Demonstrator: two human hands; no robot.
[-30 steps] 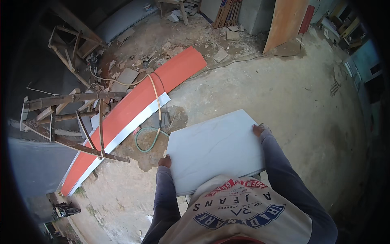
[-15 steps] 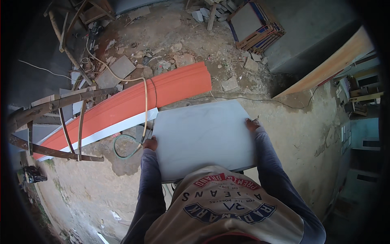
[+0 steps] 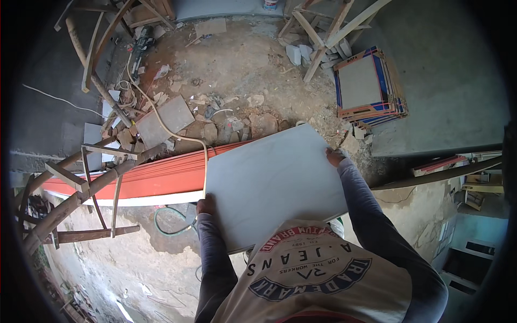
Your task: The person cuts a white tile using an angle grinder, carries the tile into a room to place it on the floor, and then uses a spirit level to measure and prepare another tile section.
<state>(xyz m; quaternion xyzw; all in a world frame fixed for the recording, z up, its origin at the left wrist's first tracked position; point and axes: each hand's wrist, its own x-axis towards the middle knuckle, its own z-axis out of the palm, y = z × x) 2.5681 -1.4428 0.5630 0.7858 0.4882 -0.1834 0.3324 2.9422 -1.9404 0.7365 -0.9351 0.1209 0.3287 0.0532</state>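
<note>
While both hands grip it, left hand (image 3: pixel 205 204) and right hand (image 3: pixel 335 156) fingers clenched on opposite edges, large grey tile (image 3: pixel 274 183) sits level above orange board (image 3: pixel 156 175).

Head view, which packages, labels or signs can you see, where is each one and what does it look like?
Stack of flat cartons: upper right on the ground; square, brown edges with blue and red trim, grey tile face on top.
Small container: top edge by the wall; white, partly cut off.
Shirt print: bottom centre on the person's chest; round emblem, red and dark blue on cream.
</note>
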